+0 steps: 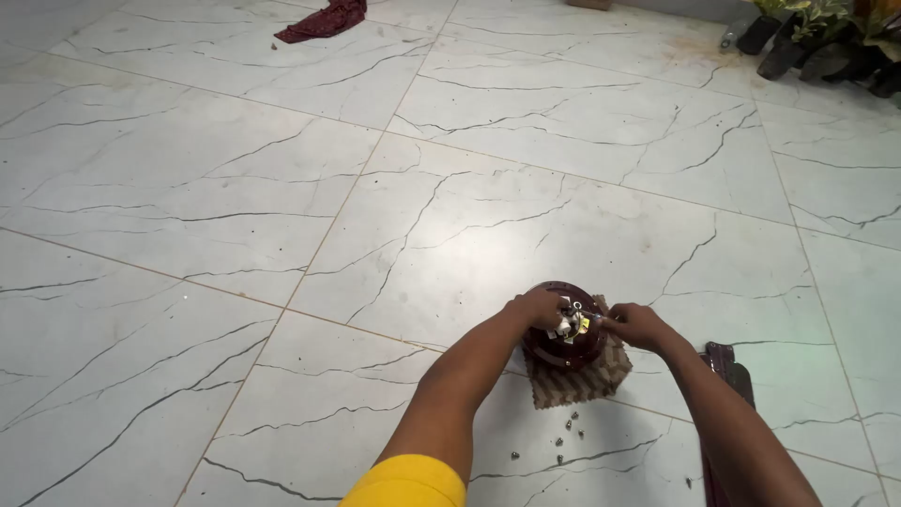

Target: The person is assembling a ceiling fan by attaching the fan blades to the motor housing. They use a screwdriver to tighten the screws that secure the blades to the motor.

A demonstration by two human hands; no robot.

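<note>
- A round, dark maroon metal motor housing [563, 340] sits in the lower middle of the frame, resting on a small square of brown patterned cloth [579, 377] laid on the floor.
- The left hand [539, 307] lies curled over the housing's upper left edge, fingers bent against the top; whether it grips or merely steadies cannot be told.
- The right hand [636, 326] comes in from the right, fingertips drawn together and pinching at the small white and yellow fittings [572, 322] in the centre of the housing.
- The fittings lie between the two hands, just left of the right fingertips and just right of the left knuckles; both hands are about equally near.
- The housing is round, so it shows no long axis; its flat face points up.
- A scatter of small grey screws [563, 439] lies on the floor just below the cloth.
- A dark maroon fan blade [727, 361] lies partly under the right forearm.
- The floor is large white marble-look tile [282, 188] with dark veins.
- A crumpled dark red rag [324, 19] is at the upper left, potted plants [826, 38] at the upper right.
</note>
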